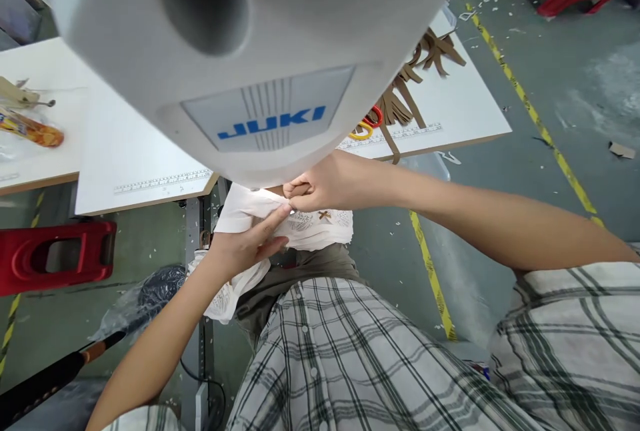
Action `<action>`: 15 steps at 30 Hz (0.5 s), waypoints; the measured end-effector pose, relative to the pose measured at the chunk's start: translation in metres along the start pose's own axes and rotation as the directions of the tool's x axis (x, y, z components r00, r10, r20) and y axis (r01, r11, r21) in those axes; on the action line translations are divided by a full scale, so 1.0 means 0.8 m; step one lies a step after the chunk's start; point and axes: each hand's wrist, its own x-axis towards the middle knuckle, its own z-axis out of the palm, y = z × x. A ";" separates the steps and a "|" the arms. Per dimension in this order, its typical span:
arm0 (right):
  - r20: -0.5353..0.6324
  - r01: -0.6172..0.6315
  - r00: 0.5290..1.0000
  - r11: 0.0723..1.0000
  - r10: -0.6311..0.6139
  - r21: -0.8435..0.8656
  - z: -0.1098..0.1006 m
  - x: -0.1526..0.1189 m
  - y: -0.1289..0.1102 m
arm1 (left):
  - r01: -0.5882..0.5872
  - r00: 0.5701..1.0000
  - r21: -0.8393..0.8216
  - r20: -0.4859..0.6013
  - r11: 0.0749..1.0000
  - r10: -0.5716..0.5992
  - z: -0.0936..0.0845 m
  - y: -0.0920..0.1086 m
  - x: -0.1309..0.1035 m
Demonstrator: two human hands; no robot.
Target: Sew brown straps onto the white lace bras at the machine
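Note:
White fabric [320,234] with lace and a small brown bow lies between my hands, below the head of a white JUKI sewing machine [270,31]. With fingers bent and pressed on the fabric's upper edge, my left hand [243,244] holds its left part. My right hand [320,184] is closed in a pinch at the same edge, its fingertips close to those of my left hand. A strip of brown shows by the right fingers, partly hidden under the machine head. More white lace fabric [225,297] hangs below my left wrist.
Brown strips [400,104] and scissors with red and yellow handles [367,125] lie on the white table [480,107] at right. Red stools [55,254] stand at far left and upper right. An orange packet [35,129] is on the left table.

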 end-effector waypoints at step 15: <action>-0.531 0.272 0.787 0.949 -0.315 -0.160 0.057 -0.015 0.056 | 0.379 0.925 -0.030 0.055 0.925 -0.377 -0.016 0.081 0.022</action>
